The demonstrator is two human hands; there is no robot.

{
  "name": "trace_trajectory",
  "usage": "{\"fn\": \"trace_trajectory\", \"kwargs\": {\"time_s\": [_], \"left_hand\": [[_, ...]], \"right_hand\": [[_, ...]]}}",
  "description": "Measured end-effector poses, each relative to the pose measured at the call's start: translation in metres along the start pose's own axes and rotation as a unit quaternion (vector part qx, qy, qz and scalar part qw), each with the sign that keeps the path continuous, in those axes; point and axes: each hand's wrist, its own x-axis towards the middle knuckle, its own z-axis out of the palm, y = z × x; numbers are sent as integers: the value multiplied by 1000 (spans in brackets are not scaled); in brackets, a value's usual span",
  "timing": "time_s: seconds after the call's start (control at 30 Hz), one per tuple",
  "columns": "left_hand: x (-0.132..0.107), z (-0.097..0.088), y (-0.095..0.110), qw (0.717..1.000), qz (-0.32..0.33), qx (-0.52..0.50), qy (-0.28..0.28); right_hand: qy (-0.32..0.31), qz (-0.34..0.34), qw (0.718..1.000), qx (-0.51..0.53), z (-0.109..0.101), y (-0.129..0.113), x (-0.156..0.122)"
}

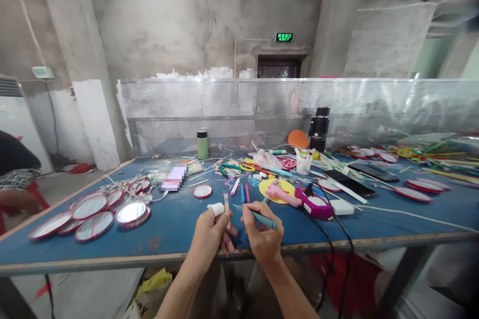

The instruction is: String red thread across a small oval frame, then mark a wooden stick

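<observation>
My left hand (211,233) is just above the front edge of the blue table, its fingers closed around a flat wooden craft stick (226,200) held upright. A white wrap (216,208) covers one of its fingers. Close beside it on the right, my right hand (265,234) grips a teal marker pen (267,220), its tip pointing left toward the stick. Whether the tip touches the stick I cannot tell. Just beyond both hands lie a blue marker (242,193), a purple-red marker (247,193) and a white marker with a pink end (235,187).
Several round red-rimmed mirrors (93,227) lie on the left, with one small mirror (202,191) ahead. A phone (174,178) and a green bottle (202,145) stand beyond. On the right are a purple-pink glue gun (314,204), its cables, a yellow disc (290,185) and phones (350,183).
</observation>
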Motion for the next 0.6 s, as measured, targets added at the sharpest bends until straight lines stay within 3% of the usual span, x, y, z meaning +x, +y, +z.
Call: {"fn": "trace_trajectory", "kwargs": {"time_s": [0.27,0.6], "left_hand": [[-2,-1,0,1000,18,3,8],[-6,2,-1,998,32,51,9]], "right_hand": [[-38,36,998,32,-1,3,-3],[-17,80,996,45,0,-1,-3]]}}
